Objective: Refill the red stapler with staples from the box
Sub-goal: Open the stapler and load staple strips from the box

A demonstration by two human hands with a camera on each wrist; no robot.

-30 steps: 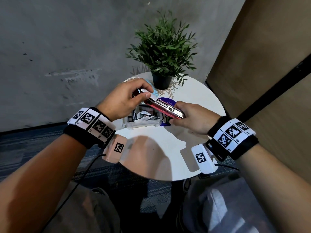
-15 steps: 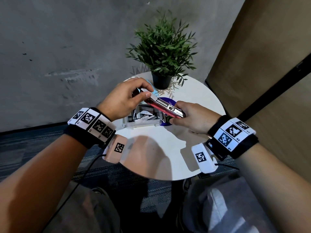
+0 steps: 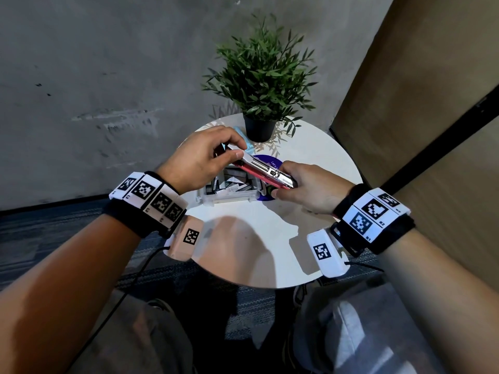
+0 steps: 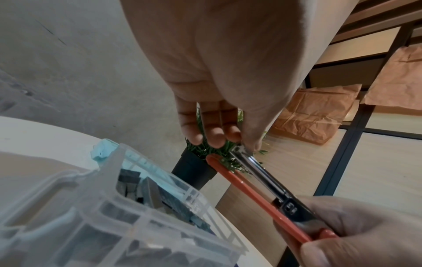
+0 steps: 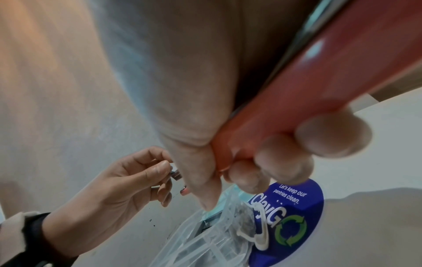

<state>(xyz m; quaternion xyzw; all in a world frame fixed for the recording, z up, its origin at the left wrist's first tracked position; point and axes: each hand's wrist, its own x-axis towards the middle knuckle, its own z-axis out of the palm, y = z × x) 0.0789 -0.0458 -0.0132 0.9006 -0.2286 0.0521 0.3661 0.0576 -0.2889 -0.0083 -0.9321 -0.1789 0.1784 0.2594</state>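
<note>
The red stapler point(image 3: 266, 174) hangs in the air over the clear plastic box point(image 3: 229, 194) of staple strips. My right hand point(image 3: 305, 193) grips its near end, fingers curled under the red body point(image 5: 319, 86). My left hand point(image 3: 205, 160) pinches the far tip of the metal staple rail point(image 4: 242, 150) between thumb and fingers. In the left wrist view the silver rail point(image 4: 267, 178) lies raised above the red base point(image 4: 251, 195). The box point(image 4: 95, 213) holds several grey staple strips. Whether a strip sits in the rail is hidden.
A potted green plant point(image 3: 262, 85) stands at the back of the small round white table point(image 3: 243, 252). A blue round sticker point(image 5: 294, 222) lies on the table under the stapler. A grey wall is at the left, wooden panels at the right.
Almost nothing has moved. Both hands keep the same hold on the stapler above the box.
</note>
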